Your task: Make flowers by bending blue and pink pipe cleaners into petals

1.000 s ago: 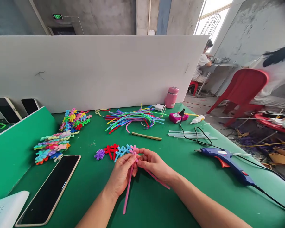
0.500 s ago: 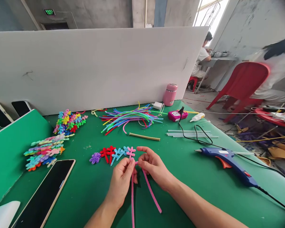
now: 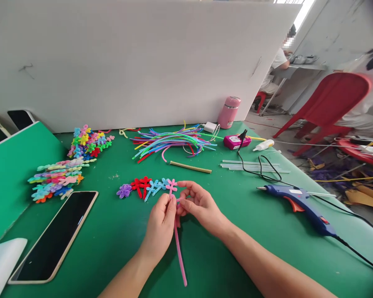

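Observation:
Between the fingertips of both hands is a pink pipe cleaner (image 3: pixel 180 258), one straight length hanging down toward me. My left hand (image 3: pixel 162 223) pinches it between thumb and forefinger. My right hand (image 3: pixel 200 207) grips a bent part of it close by, thumb against curled fingers; the exact bend is partly hidden. Just beyond the fingertips lies a pink pipe-cleaner flower (image 3: pixel 172 185). Left of it, in a row, are light blue flowers (image 3: pixel 155 188), red flowers (image 3: pixel 141 185) and a purple flower (image 3: pixel 124 191).
A bundle of coloured pipe cleaners (image 3: pixel 174 142) lies at the back. Finished flowers are piled (image 3: pixel 88 142) at the left, near a phone (image 3: pixel 56 238). On the right are a blue glue gun (image 3: pixel 301 207), its black cord, clear glue sticks (image 3: pixel 251 165) and a pink bottle (image 3: pixel 229 112).
Two pink lengths hung apart from my hands before; now one shows, swung to the right. The right fingers have closed in nearer the left. The camera has tipped downward.

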The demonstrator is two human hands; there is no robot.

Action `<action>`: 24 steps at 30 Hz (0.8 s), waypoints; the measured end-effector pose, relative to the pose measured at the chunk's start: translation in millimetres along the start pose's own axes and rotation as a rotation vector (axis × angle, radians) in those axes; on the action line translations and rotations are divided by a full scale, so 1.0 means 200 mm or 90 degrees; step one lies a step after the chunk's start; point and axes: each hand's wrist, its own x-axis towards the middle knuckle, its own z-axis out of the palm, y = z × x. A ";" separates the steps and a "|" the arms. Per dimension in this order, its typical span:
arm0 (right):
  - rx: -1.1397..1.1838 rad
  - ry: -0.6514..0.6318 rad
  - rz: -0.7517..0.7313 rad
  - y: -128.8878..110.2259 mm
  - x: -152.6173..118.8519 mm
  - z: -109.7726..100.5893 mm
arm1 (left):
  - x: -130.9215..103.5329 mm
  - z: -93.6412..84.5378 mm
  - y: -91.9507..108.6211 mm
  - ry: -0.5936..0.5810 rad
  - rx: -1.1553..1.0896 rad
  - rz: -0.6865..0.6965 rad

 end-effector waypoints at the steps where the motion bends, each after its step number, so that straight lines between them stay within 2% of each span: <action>1: -0.005 -0.010 0.004 0.00 0.00 -0.01 | 0.00 0.00 0.00 -0.003 -0.014 -0.019; 5: -0.097 -0.038 -0.045 0.00 0.01 -0.06 | 0.02 -0.01 0.00 -0.038 -0.134 -0.109; 9: -0.230 -0.040 -0.118 -0.01 0.01 -0.09 | 0.04 -0.02 0.00 -0.100 -0.251 -0.154; 12: -0.290 -0.047 -0.162 -0.03 0.00 -0.09 | 0.04 -0.03 0.01 -0.116 -0.276 -0.178; 18: -0.365 -0.022 -0.218 -0.05 0.00 -0.09 | 0.04 -0.03 0.02 -0.117 -0.262 -0.174; 24: -0.373 0.008 -0.197 -0.02 0.01 -0.09 | 0.04 -0.03 0.00 -0.087 -0.224 -0.129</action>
